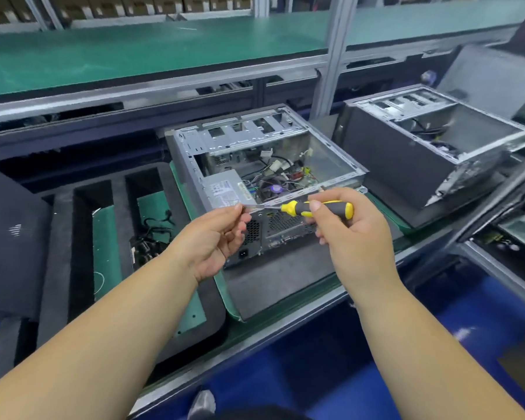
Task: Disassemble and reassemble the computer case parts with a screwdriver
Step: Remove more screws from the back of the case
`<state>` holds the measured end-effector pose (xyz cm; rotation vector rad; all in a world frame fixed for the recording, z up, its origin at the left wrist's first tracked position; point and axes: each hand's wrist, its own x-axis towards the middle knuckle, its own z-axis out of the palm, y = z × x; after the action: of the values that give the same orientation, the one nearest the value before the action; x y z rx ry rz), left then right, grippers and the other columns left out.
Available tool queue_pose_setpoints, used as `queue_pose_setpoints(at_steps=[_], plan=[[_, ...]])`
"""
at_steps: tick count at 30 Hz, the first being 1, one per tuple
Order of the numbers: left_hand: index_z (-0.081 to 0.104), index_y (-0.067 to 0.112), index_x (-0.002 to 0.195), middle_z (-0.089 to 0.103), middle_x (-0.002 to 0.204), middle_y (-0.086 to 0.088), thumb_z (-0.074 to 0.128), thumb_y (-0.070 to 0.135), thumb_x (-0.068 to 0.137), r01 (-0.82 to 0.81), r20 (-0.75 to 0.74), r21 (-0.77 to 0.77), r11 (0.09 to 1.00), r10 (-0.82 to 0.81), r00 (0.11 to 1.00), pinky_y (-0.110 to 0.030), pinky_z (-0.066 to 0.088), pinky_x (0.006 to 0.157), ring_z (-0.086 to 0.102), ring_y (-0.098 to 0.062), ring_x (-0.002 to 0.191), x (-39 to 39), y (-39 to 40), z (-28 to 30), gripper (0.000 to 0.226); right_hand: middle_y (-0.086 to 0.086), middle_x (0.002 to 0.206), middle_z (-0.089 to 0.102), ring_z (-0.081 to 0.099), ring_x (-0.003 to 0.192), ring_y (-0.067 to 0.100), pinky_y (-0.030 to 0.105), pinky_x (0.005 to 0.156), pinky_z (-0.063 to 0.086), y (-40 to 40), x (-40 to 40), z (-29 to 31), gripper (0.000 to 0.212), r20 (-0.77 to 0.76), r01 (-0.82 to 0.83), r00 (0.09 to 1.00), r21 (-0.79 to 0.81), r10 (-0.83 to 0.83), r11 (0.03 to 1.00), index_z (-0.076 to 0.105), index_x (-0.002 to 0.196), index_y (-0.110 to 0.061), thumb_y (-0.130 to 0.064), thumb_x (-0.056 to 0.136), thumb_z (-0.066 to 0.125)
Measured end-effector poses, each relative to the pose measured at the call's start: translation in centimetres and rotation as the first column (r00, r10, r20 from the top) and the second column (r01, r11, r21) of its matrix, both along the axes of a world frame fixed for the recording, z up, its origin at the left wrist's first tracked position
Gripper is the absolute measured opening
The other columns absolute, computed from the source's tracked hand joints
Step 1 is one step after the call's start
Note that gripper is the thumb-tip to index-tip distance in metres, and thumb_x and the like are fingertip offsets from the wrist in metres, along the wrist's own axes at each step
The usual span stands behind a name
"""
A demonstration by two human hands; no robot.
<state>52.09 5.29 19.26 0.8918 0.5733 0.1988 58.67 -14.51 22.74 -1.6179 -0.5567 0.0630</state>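
Observation:
An open computer case (194,153) lies on its side on a dark pad, its inside facing up with a power supply (225,187), cables and a fan showing. Above its near rear edge my right hand (349,234) grips the yellow-and-black handle of a screwdriver (325,208), held level and pointing left. My left hand (222,237) pinches the tip end of the screwdriver shaft between thumb and fingers. Whether a screw sits at the tip is hidden by the fingers.
A second open case (431,153) lies to the right. A black foam tray (82,237) with slots and loose cables stands to the left. A green-topped shelf (134,53) and an aluminium post (331,62) rise behind. The bench's front edge (255,344) runs below my arms.

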Motion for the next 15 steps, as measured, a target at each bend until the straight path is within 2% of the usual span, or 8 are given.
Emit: queue_pose_setpoints(at_steps=[2,3,6,8,12,15], plan=[[0.073,0.009,0.085,0.068,0.07,0.002,0.065,0.016,0.09,0.031,-0.006,0.039,0.999,-0.031,1.0,-0.013,0.053,0.053,0.059,-0.003,0.054,0.5,-0.6,0.2,0.012,-0.021,0.079,0.071,0.061,0.069,0.001,0.019,0.065,0.049,-0.7,0.2,-0.1,0.012,0.023,0.007,1.0,-0.029,-0.006,1.0,0.069,0.092,-0.041,-0.03,0.088,0.067],[0.073,0.01,0.083,0.068,0.07,0.001,0.066,0.016,0.089,0.036,-0.004,0.058,0.998,-0.036,0.999,-0.013,0.053,0.053,0.059,-0.002,0.054,0.8,-0.9,0.3,0.011,-0.02,0.079,0.071,0.061,0.069,0.004,0.022,0.065,0.051,-1.1,0.2,-0.2,0.012,0.015,0.012,1.0,-0.036,-0.012,0.999,0.07,0.093,-0.04,-0.03,0.088,0.067],[0.07,0.009,0.086,0.068,0.069,0.002,0.065,0.015,0.091,0.013,-0.015,0.075,0.997,-0.012,1.0,-0.012,0.053,0.053,0.059,-0.002,0.054,1.6,-1.1,0.7,0.01,-0.015,0.083,0.075,0.06,0.076,0.029,0.047,0.072,0.055,-2.0,0.3,-0.5,0.009,-0.032,0.054,0.998,-0.01,-0.054,0.998,0.069,0.095,-0.036,-0.034,0.088,0.065],[0.069,0.009,0.089,0.068,0.068,0.002,0.063,0.015,0.093,0.009,-0.03,0.075,0.997,-0.007,1.0,-0.012,0.052,0.052,0.059,-0.002,0.054,2.1,-1.1,0.9,0.009,-0.016,0.084,0.075,0.059,0.076,0.033,0.05,0.072,0.055,-2.4,0.3,-0.6,0.009,-0.038,0.079,0.996,-0.006,-0.079,0.997,0.068,0.095,-0.034,-0.034,0.087,0.064],[0.069,0.009,0.088,0.068,0.067,0.002,0.062,0.014,0.094,0.042,-0.037,0.092,0.995,-0.039,0.999,-0.012,0.053,0.053,0.059,-0.002,0.053,2.6,-1.6,1.0,0.011,-0.018,0.078,0.073,0.054,0.07,0.036,0.048,0.061,0.053,-3.0,0.3,-0.7,0.008,-0.046,0.086,0.995,-0.03,-0.088,0.996,0.068,0.092,-0.034,-0.029,0.087,0.064],[0.069,0.009,0.086,0.068,0.066,0.002,0.062,0.013,0.094,0.077,-0.048,0.133,0.988,-0.071,0.996,-0.012,0.053,0.053,0.059,-0.002,0.054,2.9,-2.1,1.1,0.011,-0.019,0.078,0.073,0.054,0.067,0.034,0.034,0.057,0.051,-3.2,0.3,-0.8,0.01,-0.048,0.098,0.994,-0.03,-0.099,0.995,0.067,0.091,-0.034,-0.025,0.088,0.064]])
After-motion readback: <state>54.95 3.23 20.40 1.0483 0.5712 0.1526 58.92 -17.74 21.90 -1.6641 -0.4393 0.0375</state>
